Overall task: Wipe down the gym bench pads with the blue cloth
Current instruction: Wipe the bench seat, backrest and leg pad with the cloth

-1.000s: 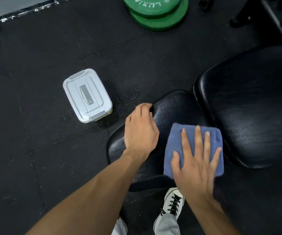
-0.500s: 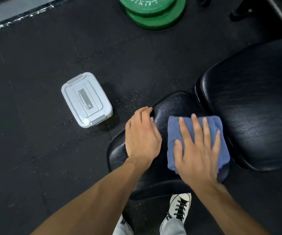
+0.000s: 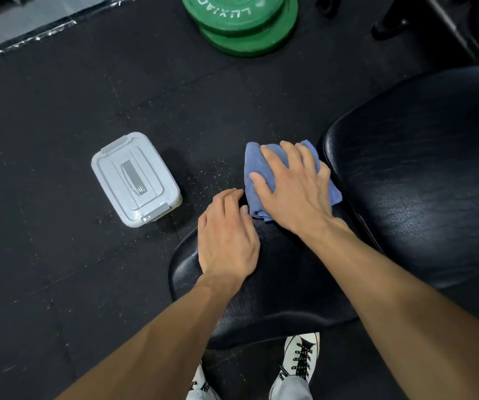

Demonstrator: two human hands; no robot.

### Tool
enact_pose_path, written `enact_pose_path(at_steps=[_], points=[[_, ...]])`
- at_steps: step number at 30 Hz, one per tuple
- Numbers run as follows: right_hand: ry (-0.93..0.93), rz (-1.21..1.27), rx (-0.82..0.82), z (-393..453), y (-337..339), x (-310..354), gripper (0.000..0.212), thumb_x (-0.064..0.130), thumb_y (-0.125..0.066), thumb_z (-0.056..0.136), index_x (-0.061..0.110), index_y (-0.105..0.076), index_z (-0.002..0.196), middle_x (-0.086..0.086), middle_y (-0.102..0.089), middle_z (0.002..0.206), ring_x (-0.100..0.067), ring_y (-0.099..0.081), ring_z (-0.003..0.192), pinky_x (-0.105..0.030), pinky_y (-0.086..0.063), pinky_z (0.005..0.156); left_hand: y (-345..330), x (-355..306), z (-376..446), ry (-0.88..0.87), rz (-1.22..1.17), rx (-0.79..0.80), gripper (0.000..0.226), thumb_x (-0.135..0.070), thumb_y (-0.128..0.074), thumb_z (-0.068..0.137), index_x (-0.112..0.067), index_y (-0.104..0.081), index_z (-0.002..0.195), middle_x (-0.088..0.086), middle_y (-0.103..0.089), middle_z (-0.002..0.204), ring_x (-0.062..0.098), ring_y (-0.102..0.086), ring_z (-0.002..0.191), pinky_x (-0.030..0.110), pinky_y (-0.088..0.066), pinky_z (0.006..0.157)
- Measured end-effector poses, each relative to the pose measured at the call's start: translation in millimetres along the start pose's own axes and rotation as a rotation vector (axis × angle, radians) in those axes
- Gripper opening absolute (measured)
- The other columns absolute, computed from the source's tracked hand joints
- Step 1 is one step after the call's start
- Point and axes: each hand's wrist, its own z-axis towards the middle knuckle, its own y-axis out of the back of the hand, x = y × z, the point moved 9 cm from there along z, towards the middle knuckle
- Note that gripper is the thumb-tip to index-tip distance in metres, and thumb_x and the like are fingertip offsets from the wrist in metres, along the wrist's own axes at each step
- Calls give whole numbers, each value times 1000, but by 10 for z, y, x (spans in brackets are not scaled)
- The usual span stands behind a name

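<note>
light: even, overhead | glare: sheen on bench pad (image 3: 422, 180) | focus: sharp | edges: wide-angle bending

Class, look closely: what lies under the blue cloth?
The blue cloth lies on the far end of the small seat pad, pressed flat by the right hand. The pad's surface beneath the cloth is covered from view.

The cloth (image 3: 291, 180) lay on the far end of the seat pad (image 3: 275, 295), the back pad (image 3: 422, 180) just right, the lidded box (image 3: 135, 180) left on the floor (image 3: 45, 140), plates (image 3: 244, 21) stacked behind.
</note>
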Motion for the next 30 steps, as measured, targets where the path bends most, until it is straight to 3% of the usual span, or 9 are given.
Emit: enact_pose_path(at_steps=[5, 9, 17, 23, 30], points=[[-85, 70, -51, -445, 22, -301, 64, 58, -29, 102, 33, -27, 161, -7, -25, 169, -30, -22, 156, -59, -39, 108, -3, 0, 5, 2, 3, -5, 37, -34, -31, 106, -22, -51, 134, -5, -54, 135, 18, -54, 123, 38, -41, 107], [-203, 76, -111, -1046, 2, -522, 65, 57, -31, 104, 30, -25, 162, -8, -21, 171, -30, -18, 158, -58, -35, 114, 20, -18, -1, 5, 5, -22, 34, -33, -33, 105, -21, -52, 131, -4, -57, 131, 20, -56, 119, 39, -42, 104], [-520, 107, -109, -2013, -292, -361, 77, 67, -32, 100, 28, -20, 165, -13, -9, 174, -32, -5, 161, -65, -16, 124, 28, -52, -13, -5, 31, -22, 36, -37, -40, 104, -17, -54, 131, 3, -59, 132, 26, -57, 121, 44, -44, 103], [-497, 108, -138, -2123, -339, -192, 65, 55, -41, 102, 28, -33, 161, -11, -17, 173, -32, -12, 160, -63, -18, 124, 27, -86, -10, -30, 19, 34, 37, -35, -43, 106, -12, -52, 134, 7, -58, 133, 29, -57, 123, 46, -44, 103], [-348, 94, -150, -1349, -61, -344, 60, 47, -28, 102, 31, -31, 160, -9, -26, 170, -30, -16, 160, -61, -18, 125, 33, -116, -34, -29, 48, 0, 39, -35, -41, 105, -13, -51, 136, 6, -58, 136, 27, -55, 127, 45, -44, 108]])
